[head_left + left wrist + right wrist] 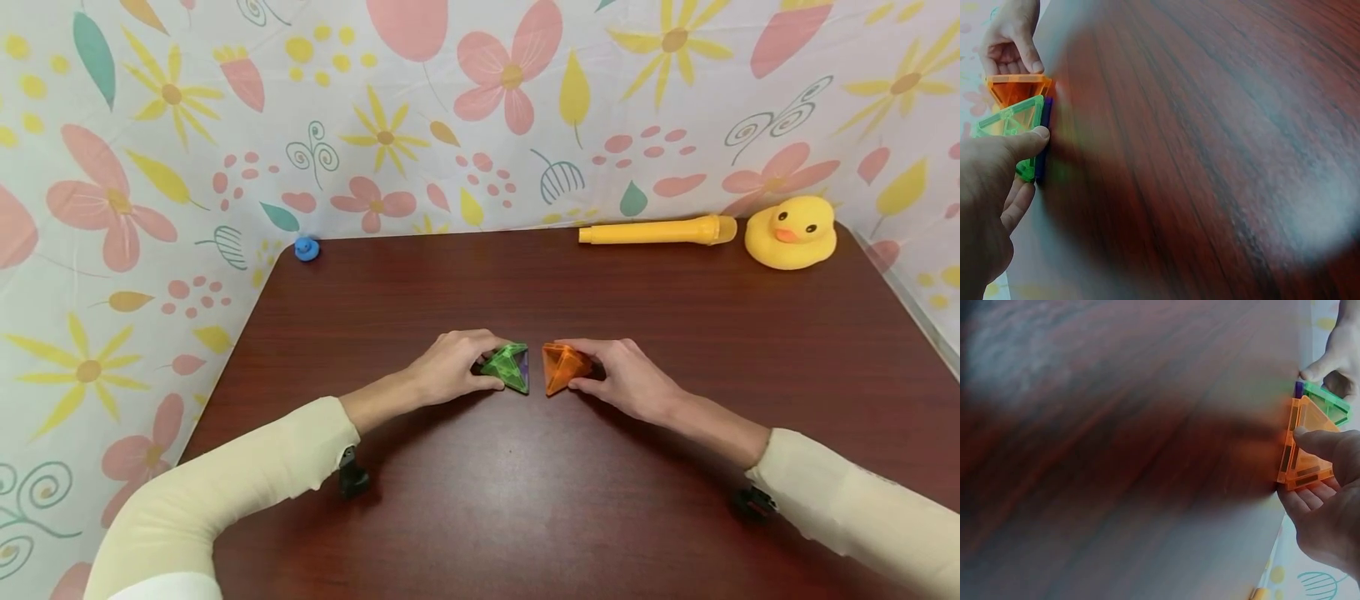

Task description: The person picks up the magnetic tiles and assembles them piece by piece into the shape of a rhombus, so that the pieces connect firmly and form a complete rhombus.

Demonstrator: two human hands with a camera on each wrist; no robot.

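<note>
Near the middle of the table, my left hand (459,367) grips a see-through green magnetic tile pyramid (507,365) between thumb and fingers. A purple tile (1045,140) forms its table-side face in the left wrist view. Facing it, my right hand (632,379) pinches a see-through orange magnetic tile pyramid (562,367), thumb on one side and fingers on the other. A narrow gap of table separates the two pyramids in the head view. Both sit low over the tabletop, their triangular faces showing in the right wrist view.
The dark wood table (510,500) meets a flower-printed cloth (450,108) at the back and sides. A small blue duck (306,248) sits at the far left corner. A yellow toy microphone (657,231) and a big yellow rubber duck (791,233) are at the far right.
</note>
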